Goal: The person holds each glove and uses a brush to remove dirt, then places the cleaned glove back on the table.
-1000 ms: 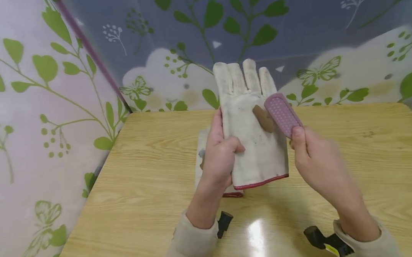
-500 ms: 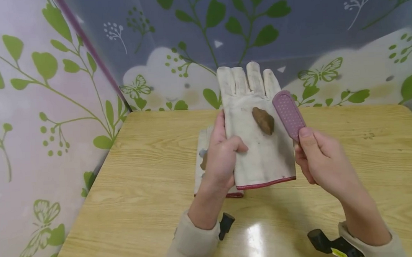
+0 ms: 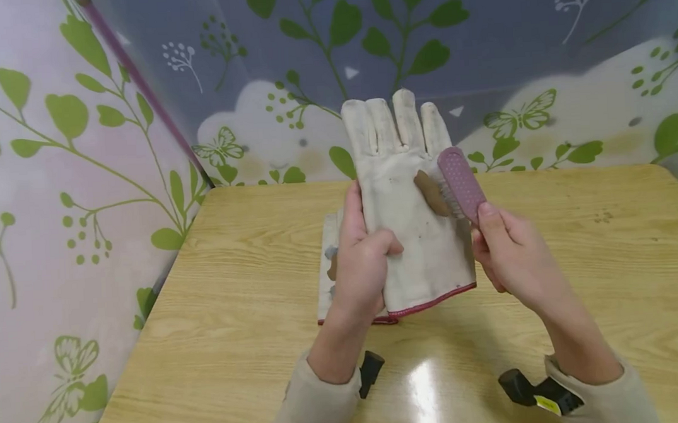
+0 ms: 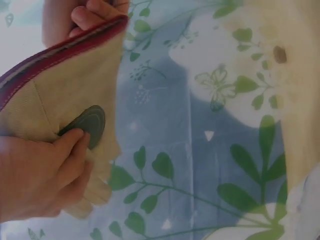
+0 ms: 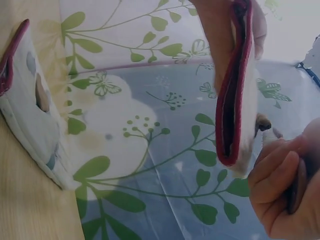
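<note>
My left hand (image 3: pixel 364 261) grips a white cotton work glove (image 3: pixel 420 252) by its left side, thumb on the front and fingers behind, holding it above the table. The glove's fingers point up, and its red-edged cuff faces me. A brown lump or patch (image 3: pixel 429 192) sits on the front. On the other face, a dark grey-green oval patch (image 4: pixel 92 124) lies under the left fingertips. My right hand (image 3: pixel 517 260) pinches the handle end of a purple brush (image 3: pixel 463 184) with white dots. Its pale bristles are right at the brown lump's right edge.
A second white glove (image 5: pixel 37 107) with grey and brown patches lies on the wooden table (image 3: pixel 217 292), partly hidden behind the left hand. Leaf-patterned walls (image 3: pixel 286 50) stand behind and to the left. Both wrists carry black camera mounts (image 3: pixel 371 374).
The brush went right, off the brown lump, then came back left to its edge with the bristles showing. The held glove shifted slightly right, then back left. Both grips stayed the same.
</note>
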Action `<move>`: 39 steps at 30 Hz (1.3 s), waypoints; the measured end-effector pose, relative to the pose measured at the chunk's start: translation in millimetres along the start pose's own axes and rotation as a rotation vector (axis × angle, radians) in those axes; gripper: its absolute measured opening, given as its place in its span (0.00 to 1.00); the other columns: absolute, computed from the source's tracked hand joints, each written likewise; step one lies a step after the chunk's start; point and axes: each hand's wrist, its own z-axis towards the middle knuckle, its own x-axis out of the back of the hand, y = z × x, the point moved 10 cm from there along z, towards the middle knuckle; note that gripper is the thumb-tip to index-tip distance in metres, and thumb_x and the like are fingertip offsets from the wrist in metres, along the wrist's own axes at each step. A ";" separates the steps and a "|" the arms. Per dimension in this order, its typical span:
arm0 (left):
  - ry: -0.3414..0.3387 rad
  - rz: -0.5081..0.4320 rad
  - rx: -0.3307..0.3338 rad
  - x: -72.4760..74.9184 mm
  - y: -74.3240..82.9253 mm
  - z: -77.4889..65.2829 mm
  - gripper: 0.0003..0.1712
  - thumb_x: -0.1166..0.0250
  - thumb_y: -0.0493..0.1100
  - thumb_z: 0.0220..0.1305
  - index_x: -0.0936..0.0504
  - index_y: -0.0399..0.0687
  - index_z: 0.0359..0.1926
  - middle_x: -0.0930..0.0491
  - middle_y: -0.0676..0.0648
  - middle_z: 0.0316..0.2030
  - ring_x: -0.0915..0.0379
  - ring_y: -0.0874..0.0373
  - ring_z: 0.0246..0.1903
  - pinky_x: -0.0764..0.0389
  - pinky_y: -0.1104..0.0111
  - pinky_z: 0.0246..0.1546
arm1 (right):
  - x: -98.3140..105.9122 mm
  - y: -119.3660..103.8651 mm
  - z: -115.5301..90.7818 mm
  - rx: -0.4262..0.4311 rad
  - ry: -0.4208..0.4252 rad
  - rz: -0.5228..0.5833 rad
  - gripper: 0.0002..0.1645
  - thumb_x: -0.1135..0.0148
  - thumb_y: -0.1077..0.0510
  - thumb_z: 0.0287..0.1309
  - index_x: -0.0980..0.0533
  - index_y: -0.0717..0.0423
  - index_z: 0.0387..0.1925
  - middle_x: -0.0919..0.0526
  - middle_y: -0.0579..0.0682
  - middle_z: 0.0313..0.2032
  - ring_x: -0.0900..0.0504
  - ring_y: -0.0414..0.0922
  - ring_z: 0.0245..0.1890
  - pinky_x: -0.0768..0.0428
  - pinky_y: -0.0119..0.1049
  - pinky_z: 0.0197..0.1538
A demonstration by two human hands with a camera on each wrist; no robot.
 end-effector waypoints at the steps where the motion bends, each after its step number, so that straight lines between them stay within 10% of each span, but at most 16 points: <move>1: 0.008 -0.025 0.020 1.0 -3.0 0.5 0.52 0.60 0.20 0.43 0.52 0.55 0.72 0.38 0.48 0.64 0.36 0.52 0.60 0.31 0.60 0.57 | 2.3 -1.1 -1.0 -0.001 0.009 0.009 0.31 0.69 0.39 0.69 0.38 0.63 0.28 0.41 0.46 0.11 0.43 0.42 0.05 0.43 0.39 0.08; 13: -0.040 -0.179 0.133 -6.6 -22.3 3.9 0.56 0.58 0.19 0.41 0.52 0.62 0.72 0.40 0.47 0.65 0.39 0.51 0.62 0.31 0.62 0.56 | 16.6 0.7 2.2 0.018 0.105 -0.284 0.29 0.71 0.44 0.72 0.34 0.62 0.28 0.36 0.51 0.18 0.41 0.42 0.15 0.39 0.36 0.18; 24: 0.035 -0.380 0.298 -4.3 -54.8 8.4 0.56 0.59 0.19 0.43 0.53 0.64 0.73 0.42 0.49 0.67 0.44 0.51 0.65 0.42 0.57 0.64 | 36.1 15.8 3.5 -0.064 0.054 -0.110 0.32 0.71 0.37 0.68 0.37 0.62 0.31 0.40 0.46 0.12 0.41 0.43 0.06 0.39 0.40 0.10; 30: 0.015 -0.332 0.301 -6.8 -63.2 9.1 0.57 0.58 0.20 0.42 0.54 0.64 0.73 0.41 0.50 0.67 0.44 0.52 0.65 0.42 0.57 0.64 | 28.0 22.6 2.2 -0.075 -0.029 -0.256 0.32 0.71 0.38 0.69 0.35 0.61 0.29 0.37 0.49 0.17 0.40 0.43 0.13 0.38 0.37 0.15; 39: 0.014 -0.217 0.336 -16.5 -76.9 8.1 0.59 0.57 0.20 0.41 0.58 0.64 0.74 0.43 0.52 0.67 0.43 0.52 0.64 0.36 0.62 0.58 | 49.2 28.9 13.2 -0.009 0.127 -0.461 0.31 0.74 0.44 0.71 0.33 0.59 0.25 0.35 0.52 0.19 0.38 0.45 0.17 0.37 0.38 0.20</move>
